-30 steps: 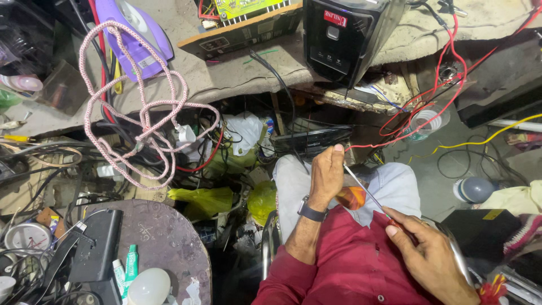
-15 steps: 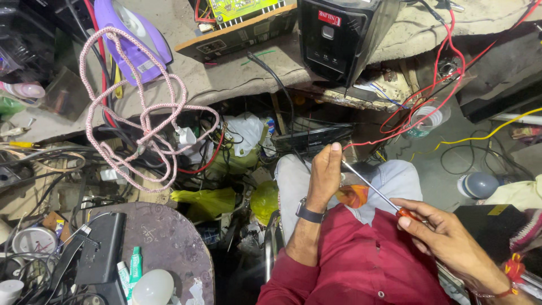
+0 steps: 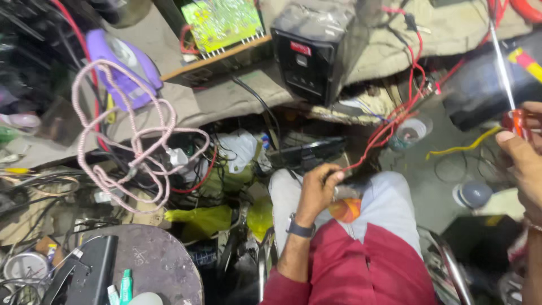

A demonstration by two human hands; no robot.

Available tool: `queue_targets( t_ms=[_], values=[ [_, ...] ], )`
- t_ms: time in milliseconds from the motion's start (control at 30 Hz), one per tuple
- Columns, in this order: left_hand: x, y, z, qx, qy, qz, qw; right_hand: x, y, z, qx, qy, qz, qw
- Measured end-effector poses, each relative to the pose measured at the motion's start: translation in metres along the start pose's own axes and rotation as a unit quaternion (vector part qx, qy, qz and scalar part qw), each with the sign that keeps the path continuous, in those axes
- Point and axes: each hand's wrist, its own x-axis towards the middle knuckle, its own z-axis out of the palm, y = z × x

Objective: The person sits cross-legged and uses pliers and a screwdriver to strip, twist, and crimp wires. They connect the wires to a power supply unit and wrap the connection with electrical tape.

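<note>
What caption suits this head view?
Left hand rests on the lap; right hand lifts a red-handled screwdriver beside a cluttered bench.

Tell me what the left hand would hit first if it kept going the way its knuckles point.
Probably the dark flat device just beyond the left hand, under the bench edge; depth is unclear.

Left hand (image 3: 319,186) low over the lap, fingers curled, forearm straight down-frame — right hand (image 3: 522,155) raised at right edge, fingers pinched.
</note>
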Motion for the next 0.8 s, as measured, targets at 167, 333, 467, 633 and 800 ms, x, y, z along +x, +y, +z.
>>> queue_targets(
  t_ms=[167,333,467,633,800],
  values=[
    [-0.005,0.001,-0.006,0.069,-0.028,-0.042,0.996,0.111,-0.013,0.047,0.014,-0.003,-0.074,0.997],
    [-0.003,0.009,-0.015,0.117,-0.053,-0.008,0.992,0.159,-0.05,0.082,-0.332,0.003,-0.179,0.926],
    [-0.012,0.013,-0.006,0.1,-0.095,-0.064,0.988,0.174,-0.059,0.099,-0.461,0.013,-0.276,0.843],
    [-0.009,0.005,-0.007,0.071,-0.066,-0.039,0.995,0.174,-0.054,0.08,-0.242,-0.081,-0.259,0.931],
    [-0.004,-0.011,-0.009,0.03,-0.014,-0.079,0.996,0.145,-0.067,0.06,-0.167,-0.142,-0.182,0.958]
  ],
)
